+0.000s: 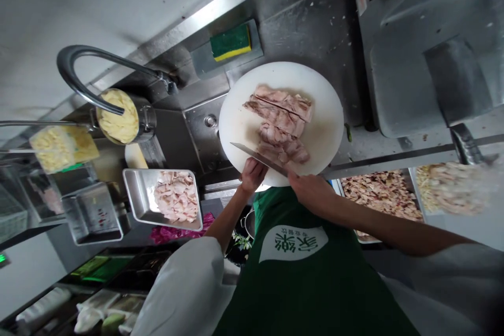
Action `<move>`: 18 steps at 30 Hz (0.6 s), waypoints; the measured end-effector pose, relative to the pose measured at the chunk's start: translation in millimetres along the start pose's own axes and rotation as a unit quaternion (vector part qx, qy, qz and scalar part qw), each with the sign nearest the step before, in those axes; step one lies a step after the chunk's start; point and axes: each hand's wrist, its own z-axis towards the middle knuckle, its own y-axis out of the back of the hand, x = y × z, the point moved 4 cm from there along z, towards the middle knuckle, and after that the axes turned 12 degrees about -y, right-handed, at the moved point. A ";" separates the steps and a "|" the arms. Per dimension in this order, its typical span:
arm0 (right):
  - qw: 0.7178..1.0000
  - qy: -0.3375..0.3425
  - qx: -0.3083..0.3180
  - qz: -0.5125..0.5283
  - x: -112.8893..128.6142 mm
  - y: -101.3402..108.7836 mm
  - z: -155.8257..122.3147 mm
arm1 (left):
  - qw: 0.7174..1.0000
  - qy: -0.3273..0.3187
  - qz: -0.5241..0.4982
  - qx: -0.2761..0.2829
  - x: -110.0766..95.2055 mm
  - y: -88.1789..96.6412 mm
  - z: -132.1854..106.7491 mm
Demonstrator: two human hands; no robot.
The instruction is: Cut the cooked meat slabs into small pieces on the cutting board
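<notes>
A round white cutting board point(236, 115) carries pale pinkish meat point(283, 110), cut into long strips with smaller pieces at the near side. My right hand point(309, 191) is closed around the handle of a kitchen knife point(255, 155), whose blade points left across the near part of the board, beside the closest meat. Just below the blade, at the board's near-left edge, is my left hand point(253, 174). Its fingers are curled together close to the blade; what lies in them, if anything, is hidden.
Left stand a metal tray point(136, 205) of sliced meat, a pot point(147, 118) of pale yellow slices and a curved faucet point(79, 52). A sponge point(230, 43) lies behind the board. A large metal machine point(409, 63) and a tray of cut pieces point(380, 194) are at right.
</notes>
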 end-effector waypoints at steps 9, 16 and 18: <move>0.999 0.023 -0.031 0.015 23.5 8.0 65.8 | 1.000 -0.006 -0.007 -0.014 -1.3 3.2 -2.2; 0.999 0.018 -0.049 -0.004 13.0 15.6 46.5 | 0.999 -0.028 0.016 -0.041 -7.9 6.3 0.4; 1.000 0.011 -0.018 -0.015 6.3 6.7 20.2 | 0.998 -0.030 0.032 -0.035 -7.9 5.3 0.5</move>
